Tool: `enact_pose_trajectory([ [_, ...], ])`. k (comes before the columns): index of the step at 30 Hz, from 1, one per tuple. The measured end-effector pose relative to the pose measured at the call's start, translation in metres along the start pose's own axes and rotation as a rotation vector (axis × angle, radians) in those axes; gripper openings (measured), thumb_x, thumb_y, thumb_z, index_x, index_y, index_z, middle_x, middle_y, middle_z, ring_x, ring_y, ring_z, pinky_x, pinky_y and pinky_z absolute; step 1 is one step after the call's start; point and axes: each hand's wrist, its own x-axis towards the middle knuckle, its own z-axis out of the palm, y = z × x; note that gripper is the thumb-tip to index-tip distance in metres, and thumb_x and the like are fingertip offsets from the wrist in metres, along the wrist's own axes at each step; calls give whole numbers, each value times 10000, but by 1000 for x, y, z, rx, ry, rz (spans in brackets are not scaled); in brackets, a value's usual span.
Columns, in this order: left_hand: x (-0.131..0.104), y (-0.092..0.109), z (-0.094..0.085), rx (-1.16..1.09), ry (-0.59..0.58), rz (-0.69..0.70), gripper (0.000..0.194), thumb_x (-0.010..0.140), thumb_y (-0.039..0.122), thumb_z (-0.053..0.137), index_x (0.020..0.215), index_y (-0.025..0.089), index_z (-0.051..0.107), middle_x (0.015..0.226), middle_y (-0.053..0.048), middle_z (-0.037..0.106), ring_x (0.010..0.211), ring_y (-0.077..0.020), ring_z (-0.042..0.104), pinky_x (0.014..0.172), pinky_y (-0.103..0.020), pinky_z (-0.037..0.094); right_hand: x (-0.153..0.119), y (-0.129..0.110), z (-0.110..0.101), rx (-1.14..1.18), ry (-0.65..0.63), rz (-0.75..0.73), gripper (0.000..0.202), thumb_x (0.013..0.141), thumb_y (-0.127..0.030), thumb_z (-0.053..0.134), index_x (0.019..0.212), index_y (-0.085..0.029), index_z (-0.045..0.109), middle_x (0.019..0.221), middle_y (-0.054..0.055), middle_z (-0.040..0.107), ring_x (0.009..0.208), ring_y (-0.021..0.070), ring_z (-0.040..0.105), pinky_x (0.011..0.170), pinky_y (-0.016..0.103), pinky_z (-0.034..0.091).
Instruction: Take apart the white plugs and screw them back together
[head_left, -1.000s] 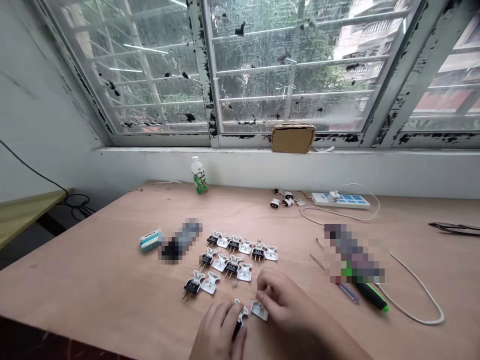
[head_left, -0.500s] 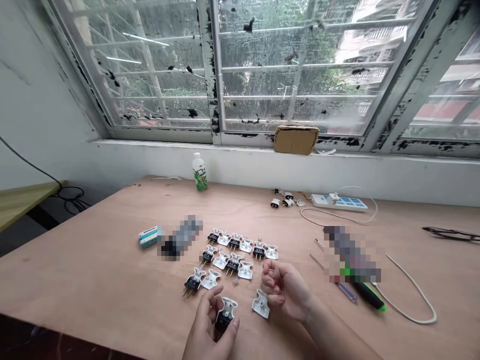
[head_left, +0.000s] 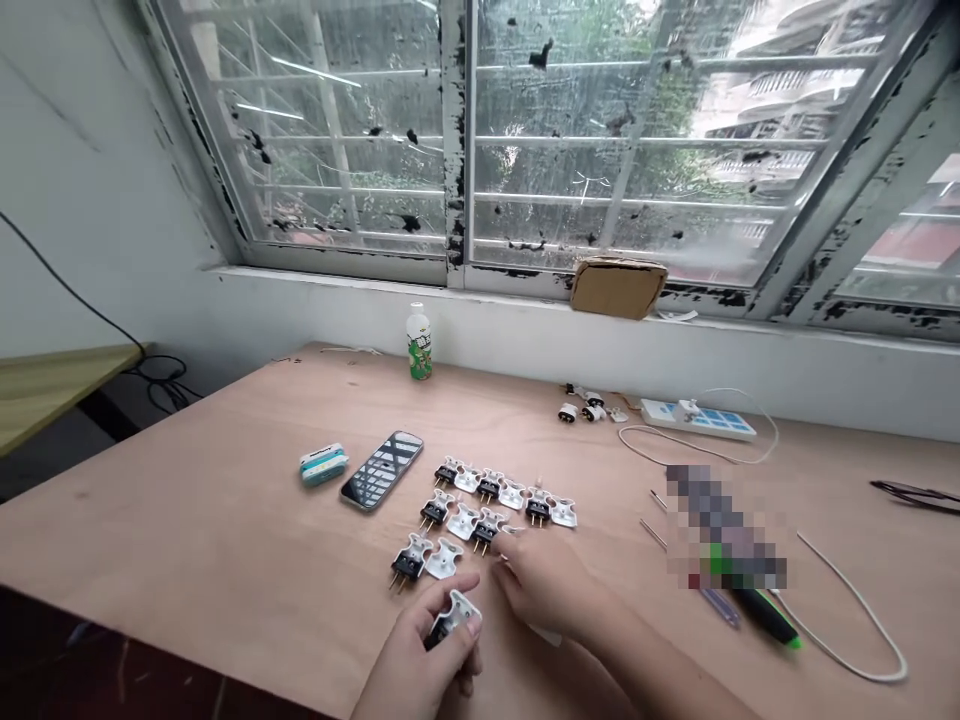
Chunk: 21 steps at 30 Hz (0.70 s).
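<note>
My left hand (head_left: 431,640), low in the middle, is closed around a plug half (head_left: 456,612), a white shell with a black insert. My right hand (head_left: 536,580) reaches to the front of the middle row, its fingers curled down and pressed together near a black plug insert with metal pins (head_left: 486,532). Whatever its fingertips pinch, if anything, is hidden. Part of a loose white cover (head_left: 553,636) shows beneath my right wrist. White shells with black pinned inserts (head_left: 409,565) and white covers (head_left: 444,558) lie in rows ahead of my hands.
A phone (head_left: 382,470) and a teal-white box (head_left: 324,465) lie left of the rows. A bottle (head_left: 420,345), several whole plugs (head_left: 592,412) and a power strip (head_left: 697,419) stand farther back. On the right are a green-black screwdriver (head_left: 765,615) and a white cable (head_left: 862,600).
My right hand has moved left and down from beside the loose white cover to the plug rows, now covering most of that cover. My left hand has tilted the plug half. The view has shifted slightly.
</note>
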Motion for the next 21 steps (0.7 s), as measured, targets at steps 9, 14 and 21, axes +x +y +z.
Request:
enact_pose_trajectory([
  [9,54,32,69,288,-87,265,389,706,338,763,1055,193,667,821,-10,675,727,-174,603,685,-274,461,-32,30,-45,600,150,238,253,855,-482,522,880,-246,435,538,-127,201,473,84,102,443,233,115],
  [14,82,30,106,426,-95,495,125,754,281,694,852,208,721,891,-43,727,890,-242,653,808,-308,472,-38,43,-50,842,186,242,320,790,-481,669,819,-232,470,509,-129,221,456,63,96,427,228,82],
  [21,91,26,100,494,-241,536,103,813,239,636,826,212,735,877,-41,655,873,-219,617,809,-309,463,-37,54,-50,988,222,255,270,730,-373,789,801,-178,617,524,-92,403,461,40,259,443,205,121],
])
